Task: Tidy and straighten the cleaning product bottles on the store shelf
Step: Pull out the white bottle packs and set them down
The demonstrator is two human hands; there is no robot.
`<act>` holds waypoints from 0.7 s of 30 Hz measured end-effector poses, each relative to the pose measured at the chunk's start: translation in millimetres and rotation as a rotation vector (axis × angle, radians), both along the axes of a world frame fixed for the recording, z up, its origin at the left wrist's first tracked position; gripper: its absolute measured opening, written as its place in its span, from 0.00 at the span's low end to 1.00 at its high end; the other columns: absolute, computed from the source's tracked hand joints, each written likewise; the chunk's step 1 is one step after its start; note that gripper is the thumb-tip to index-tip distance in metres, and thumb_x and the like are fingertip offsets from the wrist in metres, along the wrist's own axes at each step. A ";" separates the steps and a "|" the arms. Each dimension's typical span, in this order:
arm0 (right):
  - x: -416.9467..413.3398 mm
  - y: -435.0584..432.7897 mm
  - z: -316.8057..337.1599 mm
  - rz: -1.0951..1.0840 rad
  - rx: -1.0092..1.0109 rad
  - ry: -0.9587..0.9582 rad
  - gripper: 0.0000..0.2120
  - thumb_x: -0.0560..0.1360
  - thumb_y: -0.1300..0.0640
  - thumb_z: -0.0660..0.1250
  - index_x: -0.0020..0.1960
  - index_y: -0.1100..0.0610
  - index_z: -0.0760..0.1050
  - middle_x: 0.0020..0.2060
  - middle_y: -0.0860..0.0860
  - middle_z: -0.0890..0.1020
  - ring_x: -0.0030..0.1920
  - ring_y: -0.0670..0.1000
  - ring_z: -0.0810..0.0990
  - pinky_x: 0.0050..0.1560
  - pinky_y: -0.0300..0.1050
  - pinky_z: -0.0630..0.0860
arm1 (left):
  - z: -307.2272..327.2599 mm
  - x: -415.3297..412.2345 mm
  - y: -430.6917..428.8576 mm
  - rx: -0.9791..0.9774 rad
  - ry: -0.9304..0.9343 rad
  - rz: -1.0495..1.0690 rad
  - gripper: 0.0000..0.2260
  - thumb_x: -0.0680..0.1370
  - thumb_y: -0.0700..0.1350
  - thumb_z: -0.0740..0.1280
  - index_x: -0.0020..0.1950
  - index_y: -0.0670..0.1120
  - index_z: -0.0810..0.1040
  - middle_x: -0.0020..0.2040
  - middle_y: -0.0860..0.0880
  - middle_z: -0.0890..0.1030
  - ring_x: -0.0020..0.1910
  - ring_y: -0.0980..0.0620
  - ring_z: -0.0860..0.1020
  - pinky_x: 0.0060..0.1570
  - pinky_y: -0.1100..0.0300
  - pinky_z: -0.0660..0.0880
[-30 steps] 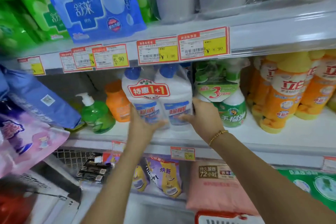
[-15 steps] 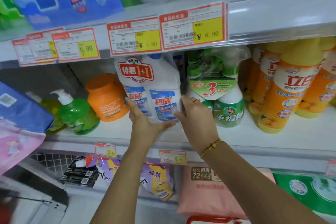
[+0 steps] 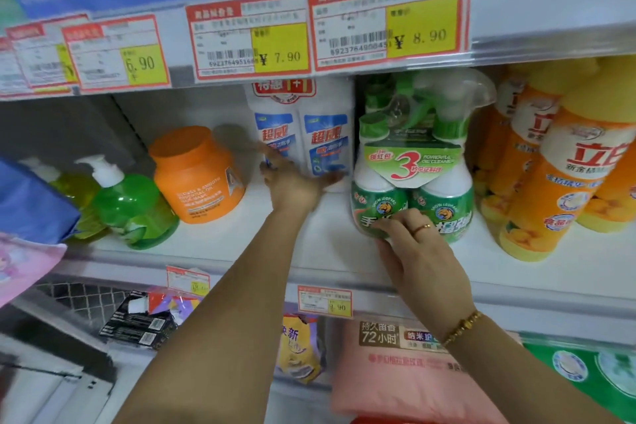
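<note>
My left hand (image 3: 295, 182) is reaching deep into the shelf (image 3: 241, 244), fingers and thumb spread flat against the lower front of the white twin pack (image 3: 303, 138); it is blurred, but I see no curl around the bottles, so it is pressing, not clasping. My right hand (image 3: 421, 251) is nearer to me, fingers curled over the lower front of the green spray twin pack (image 3: 413, 182) and thumb tucked at its bottom left edge, so it has hold of that pack. There is a ring on one finger and a bracelet (image 3: 461, 327) at the wrist. Both packs stand upright, long axes vertical, labels facing me. The white one sits further back, its caps hidden behind the price tags (image 3: 385, 14) on the shelf edge above. The green one stands just to its right and closer to the front lip, trigger heads uppermost. Left of the white pack, apart from it, is an orange jar (image 3: 198, 175), then a green pump bottle (image 3: 127, 206). Right of the green pack is a crowd of yellow-orange bottles (image 3: 557, 189), upright or leaning slightly. On the shelf below lies a pink pack (image 3: 406, 372).
</note>
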State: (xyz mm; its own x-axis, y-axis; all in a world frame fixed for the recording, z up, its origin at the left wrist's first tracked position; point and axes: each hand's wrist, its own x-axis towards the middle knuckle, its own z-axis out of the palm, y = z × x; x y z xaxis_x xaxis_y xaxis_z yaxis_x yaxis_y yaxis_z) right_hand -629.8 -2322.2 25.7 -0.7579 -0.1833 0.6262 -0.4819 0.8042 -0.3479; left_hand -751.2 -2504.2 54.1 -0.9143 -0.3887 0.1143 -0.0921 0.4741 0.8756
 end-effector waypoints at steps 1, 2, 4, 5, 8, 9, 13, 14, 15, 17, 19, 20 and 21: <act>-0.4 0.3 -1.3 -0.003 -0.006 0.003 0.09 0.76 0.57 0.62 0.53 0.59 0.77 0.47 0.54 0.76 0.44 0.56 0.77 0.37 0.48 0.78 | 3.7 -2.1 2.6 0.002 -0.005 0.005 0.71 0.51 0.68 0.79 0.77 0.50 0.34 0.73 0.41 0.60 0.70 0.38 0.65 0.69 0.42 0.66; -0.8 0.3 -2.1 -0.003 -0.010 0.002 0.08 0.75 0.59 0.65 0.53 0.59 0.77 0.47 0.55 0.76 0.44 0.56 0.77 0.38 0.48 0.78 | 4.9 -5.1 4.1 0.005 -0.008 0.011 0.69 0.55 0.62 0.81 0.77 0.48 0.33 0.73 0.41 0.57 0.71 0.38 0.62 0.71 0.44 0.63; -1.8 -0.6 -3.6 0.001 -0.014 0.014 0.08 0.75 0.59 0.64 0.53 0.59 0.76 0.47 0.54 0.76 0.45 0.56 0.76 0.39 0.46 0.77 | 4.3 -11.9 7.9 0.011 -0.007 0.026 0.66 0.60 0.56 0.81 0.77 0.46 0.32 0.75 0.40 0.54 0.74 0.38 0.57 0.71 0.47 0.59; -2.6 -1.1 -4.1 0.000 -0.012 0.026 0.09 0.76 0.58 0.63 0.53 0.59 0.76 0.47 0.54 0.76 0.45 0.55 0.76 0.40 0.46 0.77 | 4.1 -14.9 11.0 0.009 0.001 0.036 0.65 0.62 0.54 0.81 0.76 0.45 0.31 0.75 0.39 0.52 0.74 0.37 0.55 0.72 0.47 0.57; -3.5 -0.2 -6.9 -0.013 -0.009 0.052 0.08 0.74 0.60 0.66 0.53 0.60 0.76 0.47 0.55 0.76 0.44 0.56 0.77 0.38 0.45 0.76 | 8.9 -19.9 18.7 0.041 -0.042 0.081 0.64 0.64 0.51 0.80 0.76 0.45 0.30 0.77 0.37 0.46 0.76 0.35 0.49 0.72 0.43 0.54; -3.8 0.0 -7.5 -0.016 -0.010 0.063 0.08 0.74 0.60 0.66 0.53 0.60 0.76 0.47 0.56 0.76 0.44 0.57 0.77 0.38 0.46 0.77 | 10.8 -20.3 19.7 0.055 -0.059 0.086 0.63 0.64 0.50 0.80 0.75 0.45 0.29 0.78 0.36 0.44 0.76 0.34 0.47 0.73 0.42 0.54; -5.3 -0.6 -5.3 -0.021 -0.010 0.063 0.09 0.74 0.57 0.63 0.50 0.61 0.77 0.46 0.56 0.76 0.43 0.58 0.77 0.36 0.47 0.77 | 16.5 -7.9 8.3 -0.006 -0.121 0.004 0.51 0.69 0.50 0.77 0.79 0.45 0.43 0.77 0.39 0.57 0.74 0.40 0.62 0.69 0.51 0.64; -5.9 -0.2 -4.7 -0.007 -0.018 0.047 0.08 0.74 0.59 0.65 0.49 0.62 0.77 0.45 0.57 0.76 0.43 0.58 0.77 0.37 0.48 0.76 | 19.8 4.6 1.1 -0.072 -0.135 -0.031 0.41 0.71 0.50 0.75 0.77 0.44 0.56 0.71 0.42 0.68 0.68 0.44 0.70 0.61 0.57 0.69; -6.5 0.6 -3.2 0.014 -0.028 0.029 0.06 0.73 0.59 0.66 0.48 0.62 0.77 0.45 0.58 0.76 0.44 0.59 0.76 0.39 0.48 0.75 | 24.4 22.0 -6.3 -0.140 -0.122 -0.040 0.29 0.73 0.50 0.73 0.70 0.42 0.68 0.63 0.45 0.76 0.60 0.47 0.76 0.52 0.62 0.70; -6.6 2.9 0.1 0.039 -0.033 0.002 0.06 0.73 0.59 0.68 0.44 0.62 0.76 0.44 0.58 0.75 0.45 0.60 0.75 0.41 0.48 0.73 | 35.6 69.8 -18.0 -0.232 -0.005 -0.035 0.11 0.77 0.47 0.69 0.52 0.40 0.81 0.47 0.45 0.83 0.48 0.47 0.80 0.43 0.64 0.68; -1.9 2.7 3.3 0.054 -0.001 -0.005 0.07 0.72 0.58 0.69 0.42 0.63 0.76 0.42 0.58 0.75 0.44 0.60 0.74 0.42 0.50 0.73 | 34.7 130.2 -28.9 -0.261 0.096 -0.061 0.15 0.78 0.47 0.67 0.34 0.41 0.79 0.34 0.45 0.82 0.38 0.46 0.79 0.40 0.60 0.69; 4.5 -0.5 4.4 0.073 0.016 0.012 0.07 0.72 0.58 0.68 0.41 0.63 0.76 0.41 0.59 0.75 0.44 0.60 0.74 0.42 0.51 0.72 | 28.3 162.3 -35.8 -0.261 0.111 -0.075 0.19 0.78 0.48 0.66 0.30 0.41 0.75 0.29 0.46 0.79 0.33 0.48 0.76 0.38 0.58 0.68; 14.5 -6.9 5.1 0.100 0.023 0.041 0.07 0.73 0.58 0.68 0.41 0.63 0.76 0.41 0.59 0.75 0.44 0.59 0.73 0.42 0.51 0.71 | 19.3 194.4 -43.7 -0.250 0.106 -0.082 0.20 0.78 0.50 0.66 0.28 0.41 0.72 0.25 0.47 0.75 0.29 0.50 0.72 0.36 0.57 0.67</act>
